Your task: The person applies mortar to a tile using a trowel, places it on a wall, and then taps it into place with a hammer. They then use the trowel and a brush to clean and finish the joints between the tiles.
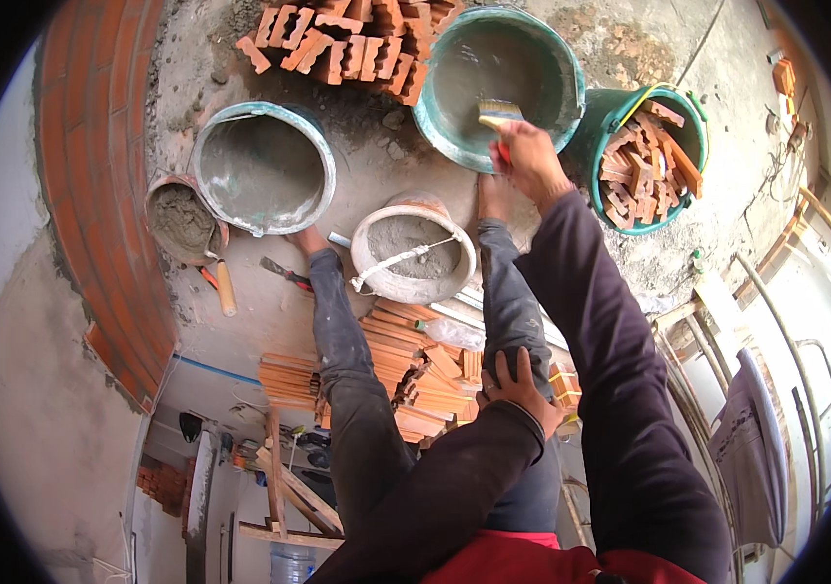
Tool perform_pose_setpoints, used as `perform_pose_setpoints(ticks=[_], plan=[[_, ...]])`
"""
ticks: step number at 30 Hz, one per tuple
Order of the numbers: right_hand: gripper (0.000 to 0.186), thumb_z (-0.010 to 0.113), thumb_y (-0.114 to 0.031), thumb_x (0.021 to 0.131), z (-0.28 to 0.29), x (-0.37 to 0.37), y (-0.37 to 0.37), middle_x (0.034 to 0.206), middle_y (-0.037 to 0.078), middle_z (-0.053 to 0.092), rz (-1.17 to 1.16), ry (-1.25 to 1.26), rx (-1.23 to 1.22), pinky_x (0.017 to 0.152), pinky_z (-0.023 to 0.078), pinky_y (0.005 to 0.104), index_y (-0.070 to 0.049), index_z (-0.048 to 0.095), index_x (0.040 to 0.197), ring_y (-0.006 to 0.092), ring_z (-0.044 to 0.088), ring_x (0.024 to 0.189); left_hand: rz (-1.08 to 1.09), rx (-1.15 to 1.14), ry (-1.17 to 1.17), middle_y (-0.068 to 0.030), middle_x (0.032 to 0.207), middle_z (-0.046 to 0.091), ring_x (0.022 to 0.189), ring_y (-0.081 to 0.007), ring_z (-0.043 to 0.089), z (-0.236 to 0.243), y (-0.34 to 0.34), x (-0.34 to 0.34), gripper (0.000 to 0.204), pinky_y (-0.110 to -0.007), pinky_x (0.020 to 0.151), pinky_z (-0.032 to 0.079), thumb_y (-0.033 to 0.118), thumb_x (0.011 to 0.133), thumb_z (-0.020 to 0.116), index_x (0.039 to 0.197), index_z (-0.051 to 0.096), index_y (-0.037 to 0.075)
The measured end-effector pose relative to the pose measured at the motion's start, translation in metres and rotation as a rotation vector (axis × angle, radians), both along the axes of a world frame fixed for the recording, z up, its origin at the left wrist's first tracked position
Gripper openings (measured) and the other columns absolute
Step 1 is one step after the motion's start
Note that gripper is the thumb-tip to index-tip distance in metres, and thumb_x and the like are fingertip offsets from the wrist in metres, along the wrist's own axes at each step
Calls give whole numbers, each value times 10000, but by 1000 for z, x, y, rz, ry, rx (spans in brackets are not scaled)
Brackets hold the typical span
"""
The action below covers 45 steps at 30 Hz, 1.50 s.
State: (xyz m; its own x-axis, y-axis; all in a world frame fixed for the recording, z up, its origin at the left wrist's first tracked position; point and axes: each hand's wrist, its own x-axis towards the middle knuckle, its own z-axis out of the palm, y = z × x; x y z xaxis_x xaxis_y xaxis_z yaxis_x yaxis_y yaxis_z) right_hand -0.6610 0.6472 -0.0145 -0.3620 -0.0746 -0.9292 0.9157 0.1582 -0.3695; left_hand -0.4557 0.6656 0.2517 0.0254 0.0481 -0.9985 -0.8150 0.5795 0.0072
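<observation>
My right hand [532, 159] grips the handle of a flat paintbrush [500, 110], its pale bristles over a large teal bucket [579, 92]. Cloudy grey liquid fills the lower part of that bucket; whether the bristles touch it I cannot tell. On my right leg near the knee rests my left hand [521, 389], fingers spread and holding nothing. Between my feet stands a mortar-crusted pail [362, 255] with grey mix inside and a white rope handle across its top. A second bucket of greyish liquid [198, 175] is by my left foot.
Ridged brick pieces [352, 49] are piled at the far side. More fill a green bucket [598, 146] on the right. At left, a small mortar bucket [155, 219] stands beside a wooden tool handle [227, 289], near a curved brick wall [114, 146]. Metal frames [776, 302] line the right.
</observation>
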Motion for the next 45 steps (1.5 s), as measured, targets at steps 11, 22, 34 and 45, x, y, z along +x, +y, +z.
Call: perform_pose_setpoints(ticks=[11, 22, 34, 45], plan=[[183, 520, -119, 926, 38, 31, 35, 888, 346, 664, 803, 556, 640, 791, 489, 599, 5, 492, 1057, 532, 645, 886, -84, -45, -43, -172, 1558, 307, 1388, -451, 392, -15, -1, 10, 984, -536, 1109, 401, 454, 746, 760, 1548, 257, 184], [216, 577, -134, 954, 75, 40, 41, 842, 302, 660, 629, 675, 580, 707, 491, 585, -33, 485, 1122, 514, 642, 798, -90, -39, -106, -184, 1581, 269, 1397, -443, 390, -12, -7, -10, 1020, -514, 1127, 393, 420, 748, 762, 1568, 217, 152], [179, 529, -114, 1016, 206, 42, 165, 813, 184, 621, 216, 935, 965, 583, 465, 408, -5, 596, 1141, 296, 617, 645, -147, -48, -163, -168, 1604, 241, 1431, -403, 354, -9, -1, -44, 1039, -479, 1162, 351, 472, 776, 760, 1581, 196, 137], [263, 483, -226, 1066, 204, 48, 227, 642, 92, 513, 146, 925, 1113, 560, 414, 360, -22, 554, 916, 195, 490, 562, -166, -70, -131, -193, 1588, 250, 1412, -417, 374, -8, 16, -43, 1042, -476, 1154, 361, 512, 787, 757, 1572, 199, 114]])
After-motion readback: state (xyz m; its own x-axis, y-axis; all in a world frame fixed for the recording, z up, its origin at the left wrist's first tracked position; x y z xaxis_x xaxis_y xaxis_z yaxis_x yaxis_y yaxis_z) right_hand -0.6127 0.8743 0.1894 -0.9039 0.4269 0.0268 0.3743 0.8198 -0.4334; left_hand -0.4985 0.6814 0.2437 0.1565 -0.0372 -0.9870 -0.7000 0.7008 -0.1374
